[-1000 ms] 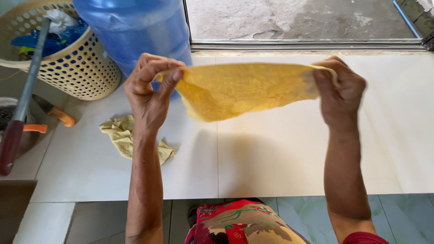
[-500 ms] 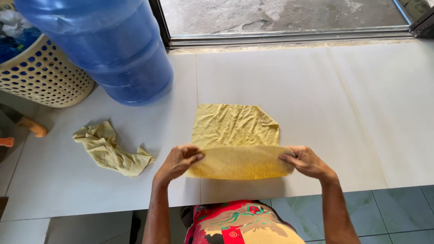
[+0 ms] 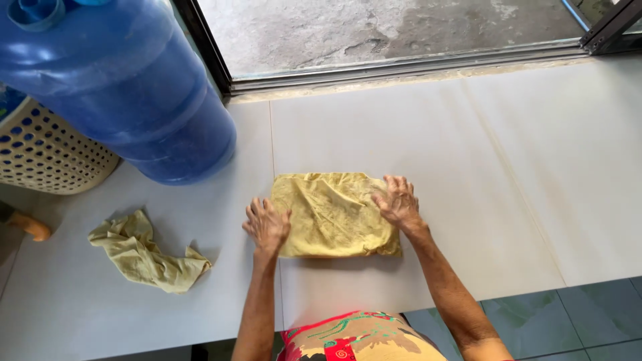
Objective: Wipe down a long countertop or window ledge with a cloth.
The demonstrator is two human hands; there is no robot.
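Note:
A yellow cloth [image 3: 334, 214] lies folded into a rectangle on the pale tiled ledge [image 3: 468, 167]. My left hand [image 3: 267, 226] rests flat on its left edge, fingers spread. My right hand [image 3: 398, 200] presses flat on its upper right part, fingers apart. Neither hand grips anything. A second, paler yellow-green cloth [image 3: 144, 254] lies crumpled on the ledge to the left, apart from my hands.
A big blue water jug [image 3: 127, 87] stands at the back left, next to a cream perforated laundry basket [image 3: 47, 154]. A sliding door track [image 3: 401, 67] and a concrete floor lie beyond the ledge. An orange handle [image 3: 27, 226] shows at the left edge.
A second ago I held the yellow cloth stretched in the air. I then laid it down and folded it over, and both hands now lie flat on it.

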